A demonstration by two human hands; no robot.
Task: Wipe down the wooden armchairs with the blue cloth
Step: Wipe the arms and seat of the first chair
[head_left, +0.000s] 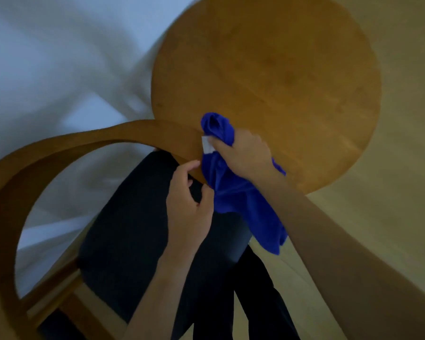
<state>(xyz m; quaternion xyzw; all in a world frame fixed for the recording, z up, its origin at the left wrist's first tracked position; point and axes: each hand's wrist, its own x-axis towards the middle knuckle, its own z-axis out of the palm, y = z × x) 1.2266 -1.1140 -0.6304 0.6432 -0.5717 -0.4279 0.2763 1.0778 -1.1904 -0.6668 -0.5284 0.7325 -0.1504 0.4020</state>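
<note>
Where the right-hand fingers (215, 143) curl, they bunch the upper part of the blue cloth (233, 190) against the curved wooden rail (133, 133) of the armchair. A small white tag shows just beside the thumb. Right hand (243, 155): closed round the cloth, knuckles up, forearm coming in from lower right. Rest of the cloth hangs loose below the hand, draped over the rail end and down toward the dark seat cushion (133, 229).

Left hand (189, 204): fingers half curled, thumb and forefinger tips at the cloth's near edge and the rail's underside. Whether they actually pinch the fabric or only touch it, cannot tell; motion blur is heavy.

Round wooden surface (268, 69) sits just behind the rail, its edge close to the bunched cloth. Pale floor (390, 192) to the right. Dark trouser legs below the seat.

Judgement: step in hand is wiping the rail's right end. To do it well, gather the hanging tail into the palm so it does not drag on the cushion, wrap the cloth round the rail so top and underside both get contact, and follow the curve leftward in one long stroke. The left hand could steady the frame.
</note>
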